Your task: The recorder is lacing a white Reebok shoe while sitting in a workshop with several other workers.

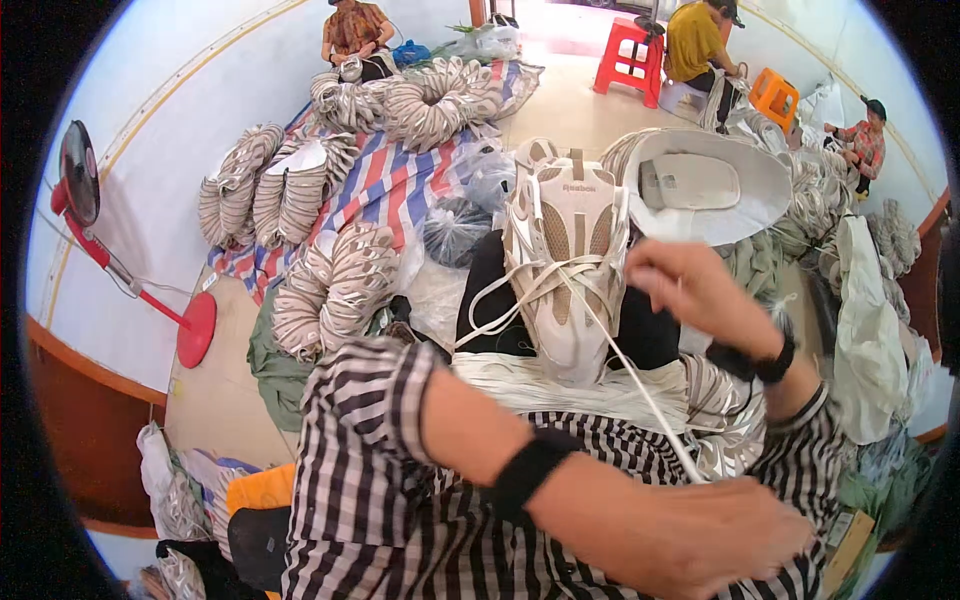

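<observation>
A beige and white sneaker [572, 240] rests over my lap, toe toward me, its tongue standing up at the far end. Cream shoelaces [553, 275] cross over its front, with a loose loop hanging off the left side. My left hand [725, 530] reaches across my body to the lower right and is closed on one shoelace end, which runs taut from the sneaker. Beside the sneaker's right edge is my right hand [690, 285], fingers loosely bent and slightly apart, with nothing visible in them. Many cream laces [560, 390] lie in a bundle across my lap.
Ringed bundles of shoe uppers [335, 290] lie at left on a striped sheet [375, 180]. A white oval basin [765, 195] stands right of the sneaker. A red fan [196, 330] is at far left, a red stool [632, 60] at the back. Several people sit working farther off.
</observation>
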Action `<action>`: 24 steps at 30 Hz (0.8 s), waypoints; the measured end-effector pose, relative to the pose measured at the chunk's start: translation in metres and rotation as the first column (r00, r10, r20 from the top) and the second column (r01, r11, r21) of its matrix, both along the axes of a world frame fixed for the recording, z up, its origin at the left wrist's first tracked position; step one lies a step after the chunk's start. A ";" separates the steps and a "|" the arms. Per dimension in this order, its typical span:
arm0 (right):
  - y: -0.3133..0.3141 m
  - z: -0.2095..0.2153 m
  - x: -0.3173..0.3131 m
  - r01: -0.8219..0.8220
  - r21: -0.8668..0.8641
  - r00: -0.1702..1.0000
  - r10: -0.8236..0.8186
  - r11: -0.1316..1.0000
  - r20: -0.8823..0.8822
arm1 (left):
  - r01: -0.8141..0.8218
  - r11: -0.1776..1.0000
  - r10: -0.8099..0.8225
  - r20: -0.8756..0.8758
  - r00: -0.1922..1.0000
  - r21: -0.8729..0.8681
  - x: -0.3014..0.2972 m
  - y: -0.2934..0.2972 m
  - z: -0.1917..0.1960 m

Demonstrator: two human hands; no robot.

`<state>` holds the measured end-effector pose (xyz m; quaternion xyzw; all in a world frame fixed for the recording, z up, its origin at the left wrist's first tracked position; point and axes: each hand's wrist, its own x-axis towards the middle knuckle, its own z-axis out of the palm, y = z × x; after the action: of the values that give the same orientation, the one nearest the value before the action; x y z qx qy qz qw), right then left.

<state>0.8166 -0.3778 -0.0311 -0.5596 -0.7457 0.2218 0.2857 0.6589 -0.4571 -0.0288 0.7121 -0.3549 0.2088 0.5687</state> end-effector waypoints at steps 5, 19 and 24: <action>-0.033 -0.099 0.001 0.092 0.143 0.994 -0.082 0.985 -0.068 | -0.529 0.817 0.491 0.204 0.847 0.229 0.109 0.030 0.076; -0.024 -0.115 0.018 0.291 -0.092 0.875 -0.304 0.952 -0.377 | -0.844 0.161 0.977 0.039 0.209 0.512 -0.055 0.210 -0.040; -0.031 -0.066 0.032 0.171 -0.307 0.678 -0.338 0.936 -0.653 | -0.838 0.044 0.969 0.181 0.168 0.543 -0.054 0.197 -0.057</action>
<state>0.8490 -0.4089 -0.0972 -0.5614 -0.4678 0.4548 0.5091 0.6046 -0.2601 -0.0860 0.9141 0.2083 0.3272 0.1184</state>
